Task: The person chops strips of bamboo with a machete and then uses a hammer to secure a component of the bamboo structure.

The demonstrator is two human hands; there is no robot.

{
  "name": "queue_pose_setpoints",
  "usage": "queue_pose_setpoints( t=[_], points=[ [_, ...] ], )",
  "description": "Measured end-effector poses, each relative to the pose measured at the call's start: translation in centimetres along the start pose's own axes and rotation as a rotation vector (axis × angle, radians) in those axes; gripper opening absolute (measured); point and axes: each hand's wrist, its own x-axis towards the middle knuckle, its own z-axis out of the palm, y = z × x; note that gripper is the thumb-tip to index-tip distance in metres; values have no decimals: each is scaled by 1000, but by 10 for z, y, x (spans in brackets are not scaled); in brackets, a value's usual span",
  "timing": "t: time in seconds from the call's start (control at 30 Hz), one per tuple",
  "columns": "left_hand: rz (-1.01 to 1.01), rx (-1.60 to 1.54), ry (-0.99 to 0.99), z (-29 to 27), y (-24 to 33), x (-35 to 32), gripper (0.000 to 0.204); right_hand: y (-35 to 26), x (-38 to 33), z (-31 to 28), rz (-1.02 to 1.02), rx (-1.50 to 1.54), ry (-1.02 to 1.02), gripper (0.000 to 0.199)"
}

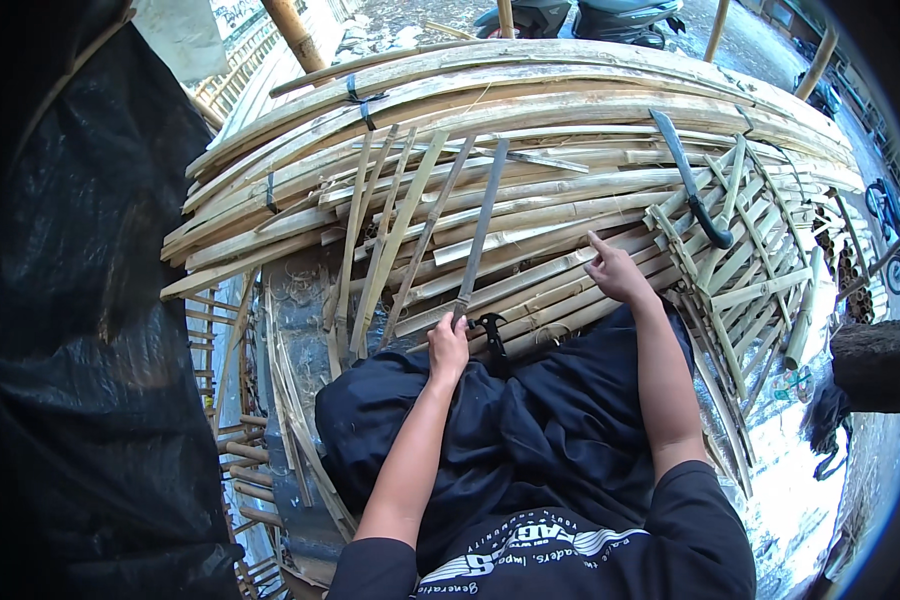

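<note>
Left fingers [443, 331] clasp bamboo slat [484, 225] by near end | right hand [617, 274] empty, pointing | I'd steady it, minding edges

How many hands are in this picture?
2. The left hand grips the lower end of a long, narrow grey strip; the right hand is over the bamboo pieces, index finger extended. No others show.

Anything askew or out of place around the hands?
The machete looks slightly odd: bare-bladed, lying crosswise on the split bamboo strips, beyond the right hand. No spill or obvious damage stands out.
</note>
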Motion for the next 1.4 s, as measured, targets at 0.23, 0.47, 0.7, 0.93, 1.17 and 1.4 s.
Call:
queue_pose_setpoints(
  t=[0.23,0.47,0.7,0.93,1.17,1.4],
  points=[
    [56,3,40,-1,-6,1,21,-14,9,37,-124,-83,-176,63],
    [74,20,10,1,-14,5,28,-15,4,32,-71,-66,-234,60],
    [85,31,21,4,-21,8,28,-20,3,30,-91,-89,-242,56],
    [68,19,12,2,-14,5,27,-16,4,34,-92,-118,-256,56],
    [86,70,61,3,-9,3,25,-14,4,34,-76,-123,-275,56],
    [51,45,14,1,-9,2,30,-16,2,32,-60,-142,-293,56]
  ],
)
